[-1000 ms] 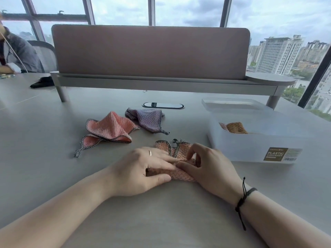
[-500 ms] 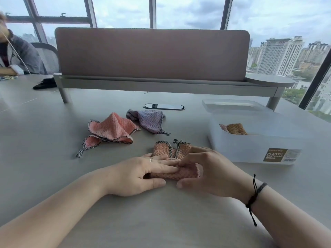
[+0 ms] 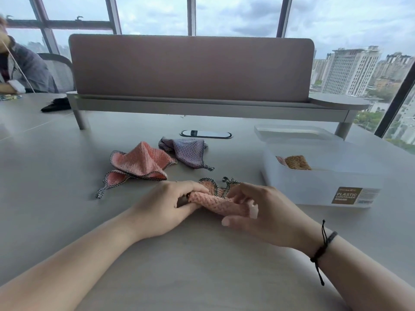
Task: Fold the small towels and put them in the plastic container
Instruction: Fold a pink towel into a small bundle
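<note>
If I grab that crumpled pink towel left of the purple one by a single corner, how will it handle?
Probably floppy: the pink towel lies in soft peaks and folds, so it should drape and unfold when lifted. Likely light, being thin cloth. Its waffle weave looks grippy rather than slippery, and a trailing corner may drag across the table.

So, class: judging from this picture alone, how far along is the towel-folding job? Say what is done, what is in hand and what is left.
Done: folded towels, an orange-brown one plainly visible, already lie in the plastic container.
In hand: the left hand and right hand hold a pink towel, partly folded, on the table.
Left: a crumpled pink towel and a purple towel lie unfolded.
</note>
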Demonstrator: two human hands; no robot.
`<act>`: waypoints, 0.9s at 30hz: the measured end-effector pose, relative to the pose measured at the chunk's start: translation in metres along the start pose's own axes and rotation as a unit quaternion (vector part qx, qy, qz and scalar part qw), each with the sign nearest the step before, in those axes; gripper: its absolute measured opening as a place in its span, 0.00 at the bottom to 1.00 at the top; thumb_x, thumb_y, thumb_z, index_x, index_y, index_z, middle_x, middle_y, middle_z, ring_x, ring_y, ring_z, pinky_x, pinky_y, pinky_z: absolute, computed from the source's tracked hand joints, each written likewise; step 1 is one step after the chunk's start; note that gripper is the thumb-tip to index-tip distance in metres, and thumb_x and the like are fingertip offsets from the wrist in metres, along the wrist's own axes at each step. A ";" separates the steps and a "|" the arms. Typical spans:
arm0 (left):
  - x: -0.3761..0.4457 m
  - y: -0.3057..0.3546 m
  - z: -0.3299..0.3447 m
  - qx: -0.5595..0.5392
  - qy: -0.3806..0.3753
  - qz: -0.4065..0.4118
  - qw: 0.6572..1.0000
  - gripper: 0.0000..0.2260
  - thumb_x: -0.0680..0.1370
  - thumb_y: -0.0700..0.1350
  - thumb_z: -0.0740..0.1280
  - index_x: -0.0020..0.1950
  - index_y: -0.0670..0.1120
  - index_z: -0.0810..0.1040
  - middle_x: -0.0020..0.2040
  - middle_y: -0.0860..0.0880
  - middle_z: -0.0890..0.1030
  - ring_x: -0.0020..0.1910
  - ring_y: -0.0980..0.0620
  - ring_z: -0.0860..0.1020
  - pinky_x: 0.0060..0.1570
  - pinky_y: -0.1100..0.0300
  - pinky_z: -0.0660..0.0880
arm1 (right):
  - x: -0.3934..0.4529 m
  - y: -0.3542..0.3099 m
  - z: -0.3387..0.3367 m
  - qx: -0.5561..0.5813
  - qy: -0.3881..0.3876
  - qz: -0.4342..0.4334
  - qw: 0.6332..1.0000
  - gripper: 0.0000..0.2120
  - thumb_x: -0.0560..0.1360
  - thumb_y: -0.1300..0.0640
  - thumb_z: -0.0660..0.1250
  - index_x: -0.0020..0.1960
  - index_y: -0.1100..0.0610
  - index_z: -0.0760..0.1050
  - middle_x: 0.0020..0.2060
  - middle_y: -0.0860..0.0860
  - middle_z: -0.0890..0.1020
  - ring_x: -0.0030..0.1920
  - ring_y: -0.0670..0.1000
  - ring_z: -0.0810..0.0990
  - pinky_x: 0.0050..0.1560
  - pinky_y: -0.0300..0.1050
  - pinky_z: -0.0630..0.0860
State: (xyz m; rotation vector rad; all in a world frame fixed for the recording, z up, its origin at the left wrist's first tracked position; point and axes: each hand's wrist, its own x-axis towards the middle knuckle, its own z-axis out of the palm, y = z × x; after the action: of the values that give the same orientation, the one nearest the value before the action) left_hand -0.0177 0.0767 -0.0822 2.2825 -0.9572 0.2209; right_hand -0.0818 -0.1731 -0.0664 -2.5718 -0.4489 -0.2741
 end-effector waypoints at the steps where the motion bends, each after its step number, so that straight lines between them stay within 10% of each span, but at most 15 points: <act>1: 0.000 -0.001 0.001 -0.010 0.002 -0.005 1.000 0.12 0.76 0.48 0.71 0.59 0.57 0.80 0.50 0.58 0.85 0.48 0.56 0.84 0.48 0.56 0.80 | -0.001 -0.001 0.000 -0.014 -0.008 0.008 1.000 0.29 0.62 0.28 0.68 0.59 0.38 0.72 0.50 0.39 0.82 0.50 0.41 0.79 0.51 0.43 0.77; 7: 0.002 -0.001 0.006 -0.064 0.042 -0.046 0.996 0.06 0.77 0.48 0.72 0.52 0.54 0.80 0.40 0.55 0.85 0.35 0.60 0.79 0.40 0.57 0.77 | 0.001 -0.004 0.004 -0.015 0.055 0.037 0.998 0.16 0.71 0.42 0.70 0.58 0.41 0.75 0.40 0.44 0.83 0.33 0.43 0.74 0.38 0.41 0.73; 15: 0.004 0.001 0.014 -0.026 0.068 -0.108 0.991 0.07 0.76 0.52 0.72 0.51 0.54 0.77 0.28 0.55 0.76 0.25 0.58 0.70 0.30 0.59 0.66 | 0.009 -0.001 0.016 0.043 0.135 0.162 0.977 0.15 0.70 0.33 0.66 0.46 0.44 0.75 0.31 0.45 0.80 0.35 0.44 0.78 0.38 0.45 0.76; 27: 0.005 0.013 0.012 0.161 0.053 -0.246 0.954 0.33 0.64 0.81 0.53 0.46 0.55 0.76 0.45 0.56 0.82 0.49 0.52 0.80 0.49 0.54 0.78 | 0.015 0.000 0.019 -0.085 0.103 0.212 0.968 0.20 0.70 0.32 0.64 0.45 0.48 0.76 0.43 0.45 0.81 0.48 0.52 0.80 0.42 0.45 0.77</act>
State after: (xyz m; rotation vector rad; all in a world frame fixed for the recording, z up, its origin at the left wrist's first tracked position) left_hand -0.0242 0.0599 -0.0834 2.6922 -0.2874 0.2937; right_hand -0.0659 -0.1599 -0.0783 -2.6858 0.2095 -0.4327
